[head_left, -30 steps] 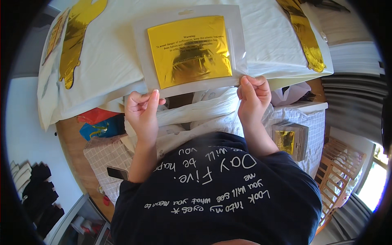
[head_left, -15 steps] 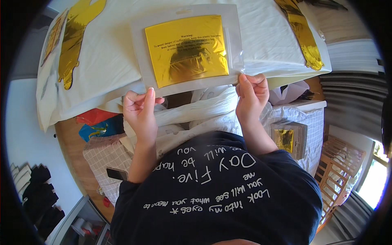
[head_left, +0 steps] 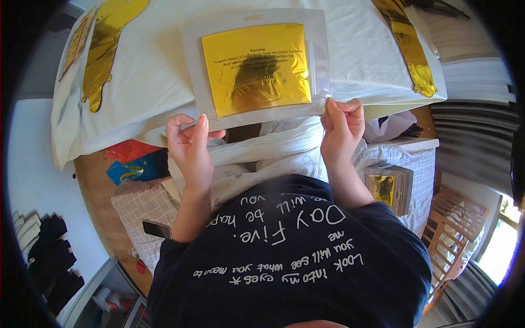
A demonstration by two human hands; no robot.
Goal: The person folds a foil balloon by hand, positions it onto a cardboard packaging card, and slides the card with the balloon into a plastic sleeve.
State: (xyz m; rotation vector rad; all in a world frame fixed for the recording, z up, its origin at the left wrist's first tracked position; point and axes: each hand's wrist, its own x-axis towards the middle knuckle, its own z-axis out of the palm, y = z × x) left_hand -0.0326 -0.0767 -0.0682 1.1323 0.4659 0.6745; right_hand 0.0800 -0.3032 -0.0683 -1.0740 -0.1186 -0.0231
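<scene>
A clear plastic bag (head_left: 192, 60) with a hang slot at its far edge is held flat over the near edge of the white-covered table. Inside it lies a folded shiny gold foil sheet (head_left: 262, 90), seen through dark print. My left hand (head_left: 190, 146) pinches the bag's near left corner between thumb and fingers. At the near right corner, my right hand (head_left: 342, 131) grips the plastic the same way. Gold foil pieces lie flat on the table: one, wavy-edged (head_left: 106, 52), at the far left, and a strip (head_left: 407, 49) at the far right.
A stack of similar packets (head_left: 389, 189) sits on a checked cloth (head_left: 418, 158) to my right. To my left are a phone (head_left: 157, 229), a blue bag (head_left: 134, 170) and a red bag (head_left: 131, 150). A wooden slatted rack (head_left: 451, 235) stands at the right.
The bag and both hands have shifted slightly to the right in the picture. Each hand keeps its grip on its corner.
</scene>
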